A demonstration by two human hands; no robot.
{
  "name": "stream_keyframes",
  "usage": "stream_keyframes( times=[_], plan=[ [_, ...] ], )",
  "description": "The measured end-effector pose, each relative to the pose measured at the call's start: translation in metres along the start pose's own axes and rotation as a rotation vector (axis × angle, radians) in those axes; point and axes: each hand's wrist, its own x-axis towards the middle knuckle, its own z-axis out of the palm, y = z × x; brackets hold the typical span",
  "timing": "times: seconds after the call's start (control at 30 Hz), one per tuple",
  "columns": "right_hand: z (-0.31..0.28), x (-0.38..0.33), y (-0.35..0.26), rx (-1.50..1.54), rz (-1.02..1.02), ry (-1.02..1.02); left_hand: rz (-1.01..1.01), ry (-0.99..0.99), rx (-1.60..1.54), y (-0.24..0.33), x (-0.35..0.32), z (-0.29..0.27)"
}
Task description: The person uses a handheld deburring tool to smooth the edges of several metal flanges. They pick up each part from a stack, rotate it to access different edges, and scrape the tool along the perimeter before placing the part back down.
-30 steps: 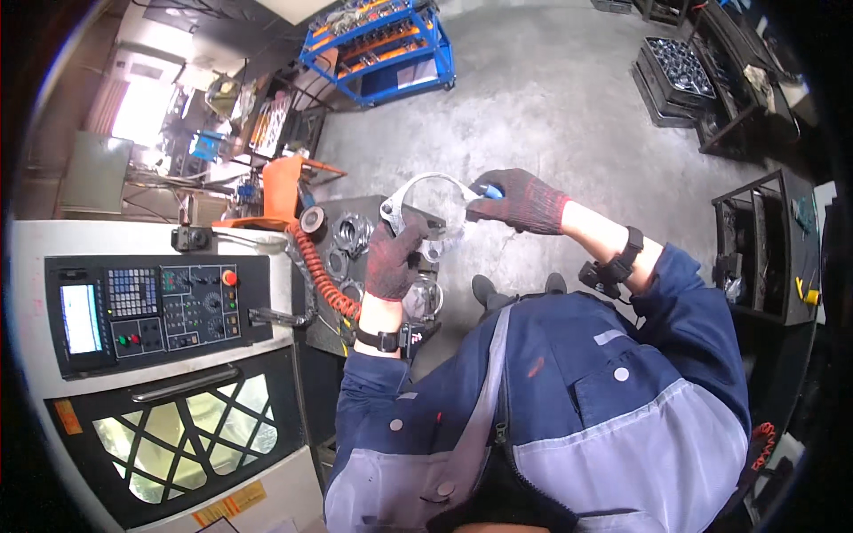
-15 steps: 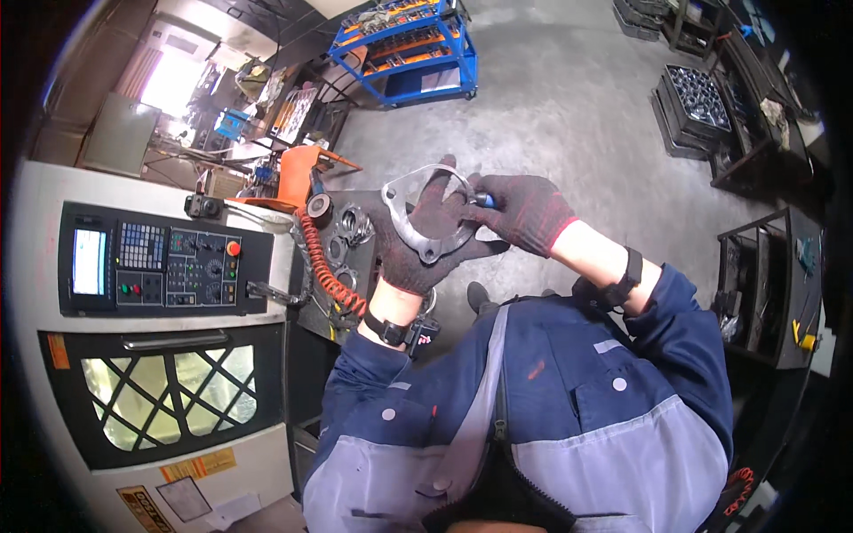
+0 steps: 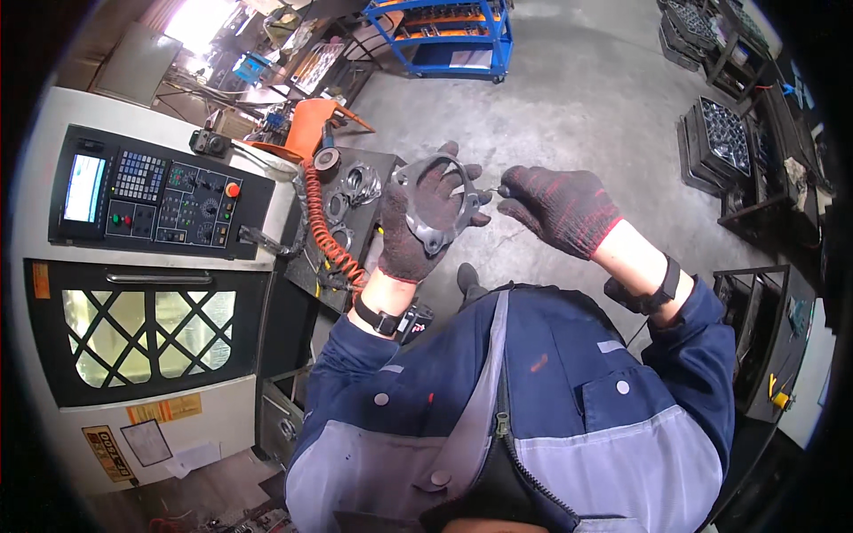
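Observation:
My left hand, in a dark knitted glove, holds up a grey metal ring flange with bolt ears. Its fingers show through and beyond the ring's opening. To the right, my right hand, gloved alike, is closed in a pinch on a slim hand tool. Only the tool's thin tip and front end show; the fingers hide the rest. That tip points left toward the flange's right rim, close to my left fingertips. Whether it touches the metal I cannot tell.
Left stands a machine with a control panel and a windowed door. Several metal rings lie on a bench beside a coiled orange hose and a grinder-like tool. Beyond are an orange chair, a blue cart and crates of parts.
The flange has turned in my left hand, showing a darker face. My right hand has moved right, away from the flange, with the tool. The whole view has shifted slightly.

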Motion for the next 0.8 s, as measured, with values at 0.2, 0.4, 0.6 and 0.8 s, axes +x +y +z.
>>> stream_keyframes(
  times=[0.2, 0.4, 0.6, 0.8],
  plan=[
    [-0.002, 0.017, -0.007, -0.168, -0.048, 0.037, 0.068, -0.088, 0.163, -0.006, -0.008, 0.0],
    [0.003, 0.024, -0.012, -0.212, -0.016, 0.008, 0.143, -0.072, 0.302, -0.009, -0.011, 0.011],
    [0.033, 0.019, -0.016, -0.135, 0.009, -0.029, 0.233, 0.053, 0.426, -0.014, -0.01, 0.005],
    [0.032, 0.012, -0.038, -0.076, 0.065, -0.293, 0.206, 0.155, 0.517, -0.009, -0.007, 0.01]
  ],
)
